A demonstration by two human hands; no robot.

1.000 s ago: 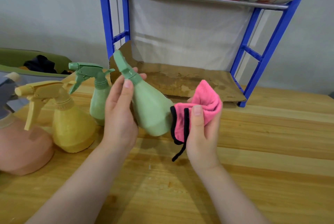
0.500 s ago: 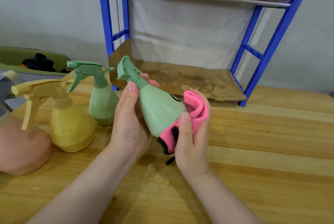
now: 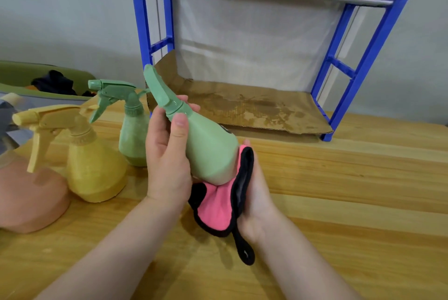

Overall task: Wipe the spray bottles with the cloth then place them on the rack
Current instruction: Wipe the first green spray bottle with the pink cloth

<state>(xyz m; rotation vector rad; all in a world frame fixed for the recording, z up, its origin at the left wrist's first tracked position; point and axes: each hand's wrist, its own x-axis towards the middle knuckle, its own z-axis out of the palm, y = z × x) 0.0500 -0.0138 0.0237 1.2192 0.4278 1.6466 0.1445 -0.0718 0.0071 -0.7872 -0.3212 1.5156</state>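
Now cupping pink cloth point(image 3: 218, 210) under bottle point(image 3: 208, 151) in right hand point(image 3: 257, 193), left hand point(image 3: 167, 154) gripping neck: bottom getting wiped.

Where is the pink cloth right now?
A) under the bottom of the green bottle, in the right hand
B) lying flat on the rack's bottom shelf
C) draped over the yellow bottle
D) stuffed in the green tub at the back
A: the pink cloth sits cupped in the right hand, pressed against the base of the green bottle that the left hand grips.
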